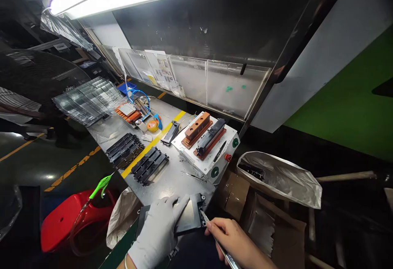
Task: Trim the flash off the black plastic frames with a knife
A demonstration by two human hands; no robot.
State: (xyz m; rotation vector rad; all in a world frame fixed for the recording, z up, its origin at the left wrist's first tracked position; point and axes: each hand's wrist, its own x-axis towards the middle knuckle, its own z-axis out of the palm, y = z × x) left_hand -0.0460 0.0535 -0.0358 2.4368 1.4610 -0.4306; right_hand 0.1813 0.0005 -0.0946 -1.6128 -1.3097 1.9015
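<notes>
My left hand (158, 228), in a white glove, grips a black plastic housing (201, 207) with a smooth, shiny panel, at the table's near edge. The glove covers much of its left part. In my bare right hand (229, 236) is a slim silver knife-like tool (225, 254), pinched near its front. Its tip meets the housing's right end, by the small lugs; the exact contact is too small to make out. Beyond my hands lie a row of similar black housings (150, 165) and another stack of dark housings (125, 150).
A white fixture box (190, 154) bears an orange-brown block (196, 129), a black part (211, 136) and a pen-like tool (220, 151). Thin metal tweezers (194, 175) lie nearby. Right stands a lined bag (288, 179); left, a red stool (61, 224) and a green air gun (100, 187).
</notes>
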